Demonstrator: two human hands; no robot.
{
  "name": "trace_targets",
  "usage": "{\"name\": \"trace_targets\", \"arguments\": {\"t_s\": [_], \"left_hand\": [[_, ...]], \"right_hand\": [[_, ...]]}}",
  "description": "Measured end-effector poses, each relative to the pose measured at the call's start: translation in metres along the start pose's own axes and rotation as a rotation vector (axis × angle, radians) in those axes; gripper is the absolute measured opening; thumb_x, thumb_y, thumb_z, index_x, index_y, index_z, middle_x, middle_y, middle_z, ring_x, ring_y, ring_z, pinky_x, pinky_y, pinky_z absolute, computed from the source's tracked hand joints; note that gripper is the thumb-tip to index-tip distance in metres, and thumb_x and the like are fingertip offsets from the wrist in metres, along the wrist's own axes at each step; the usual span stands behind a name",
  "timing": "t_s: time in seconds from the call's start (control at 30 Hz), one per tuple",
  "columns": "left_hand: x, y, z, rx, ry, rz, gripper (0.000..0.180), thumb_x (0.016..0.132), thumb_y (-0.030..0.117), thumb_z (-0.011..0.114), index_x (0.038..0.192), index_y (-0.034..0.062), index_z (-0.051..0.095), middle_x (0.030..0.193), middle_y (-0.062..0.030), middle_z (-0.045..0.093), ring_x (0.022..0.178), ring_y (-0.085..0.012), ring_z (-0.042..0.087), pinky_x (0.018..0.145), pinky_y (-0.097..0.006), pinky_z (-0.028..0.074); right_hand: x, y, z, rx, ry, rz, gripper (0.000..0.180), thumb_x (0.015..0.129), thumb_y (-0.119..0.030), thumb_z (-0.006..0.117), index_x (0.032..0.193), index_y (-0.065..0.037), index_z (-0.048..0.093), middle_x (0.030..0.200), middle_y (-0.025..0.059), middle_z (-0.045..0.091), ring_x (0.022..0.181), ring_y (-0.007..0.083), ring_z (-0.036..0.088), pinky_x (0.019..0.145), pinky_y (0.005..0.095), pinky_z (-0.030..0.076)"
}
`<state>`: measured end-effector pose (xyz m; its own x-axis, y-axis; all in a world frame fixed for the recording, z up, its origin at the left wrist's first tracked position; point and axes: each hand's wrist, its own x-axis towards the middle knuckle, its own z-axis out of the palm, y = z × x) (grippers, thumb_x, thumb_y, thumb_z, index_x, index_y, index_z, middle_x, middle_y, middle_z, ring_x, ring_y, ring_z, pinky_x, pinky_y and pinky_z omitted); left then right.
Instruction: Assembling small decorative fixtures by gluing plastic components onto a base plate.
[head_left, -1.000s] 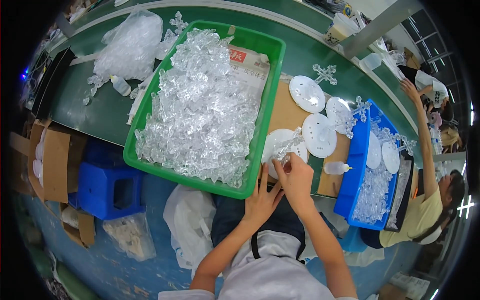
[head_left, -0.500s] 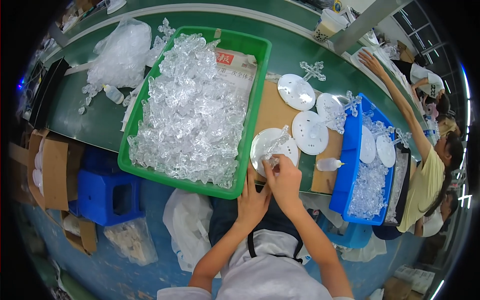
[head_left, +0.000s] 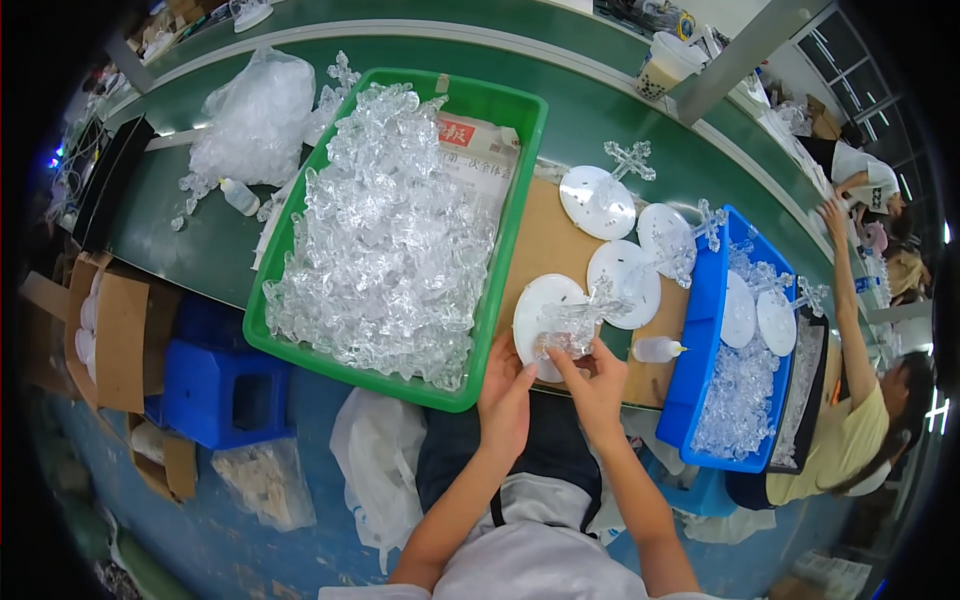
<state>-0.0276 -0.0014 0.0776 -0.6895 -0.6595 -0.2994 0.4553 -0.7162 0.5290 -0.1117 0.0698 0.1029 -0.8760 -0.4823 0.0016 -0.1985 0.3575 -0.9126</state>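
Note:
My right hand [head_left: 597,388] pinches the base of a clear plastic cross figure [head_left: 575,325], which lies over a round white disc [head_left: 538,300] right in front of me. My left hand [head_left: 507,397] grips the disc's near left edge, its thumb toward me and its other fingers partly hidden behind the rim. The disc looks slightly tilted. Just beyond are more white discs [head_left: 597,203] with clear crosses on them. To the right of my hands lies a small squeeze bottle [head_left: 656,349] with a yellowish tip.
A green tray [head_left: 362,385] heaped with clear plastic pieces [head_left: 385,250] stands at left. On the right, a blue bin [head_left: 708,340] holds similar pieces and two discs. A plastic bag [head_left: 255,115], a second bottle [head_left: 240,196] and a drink cup [head_left: 668,65] sit farther back. A co-worker's arm [head_left: 848,300] reaches across at far right.
My right hand has shifted right and opened its grip outward, with the clear cross now leaning right. The disc has tilted. The co-worker's arm has moved right, and the view has shifted slightly.

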Motion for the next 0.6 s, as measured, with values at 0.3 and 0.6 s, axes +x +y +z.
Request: {"name": "trace_targets", "arguments": {"t_s": [0.3, 0.6], "left_hand": [[-0.005, -0.011, 0.006, 0.215, 0.085, 0.004, 0.047, 0.083, -0.007, 0.057, 0.128, -0.0047, 0.043, 0.121, -0.0114, 0.054, 0.105, -0.014, 0.055, 0.091, -0.025, 0.043], [-0.017, -0.007, 0.008, 0.34, 0.104, 0.193, 0.042, 0.081, -0.009, 0.059, 0.122, -0.0073, 0.049, 0.111, -0.0126, 0.059, 0.095, -0.0135, 0.059, 0.084, -0.023, 0.046]], "right_hand": [[-0.007, -0.019, -0.009, -0.106, -0.019, -0.049, 0.021, 0.077, -0.009, 0.069, 0.091, 0.004, 0.063, 0.081, 0.006, 0.065, 0.069, 0.0061, 0.057, 0.062, 0.0211, 0.045], [-0.007, 0.005, -0.008, 0.369, -0.069, 0.162, 0.024, 0.076, -0.006, 0.069, 0.095, 0.006, 0.061, 0.087, 0.0092, 0.064, 0.078, 0.0132, 0.062, 0.067, 0.0258, 0.05]]}}
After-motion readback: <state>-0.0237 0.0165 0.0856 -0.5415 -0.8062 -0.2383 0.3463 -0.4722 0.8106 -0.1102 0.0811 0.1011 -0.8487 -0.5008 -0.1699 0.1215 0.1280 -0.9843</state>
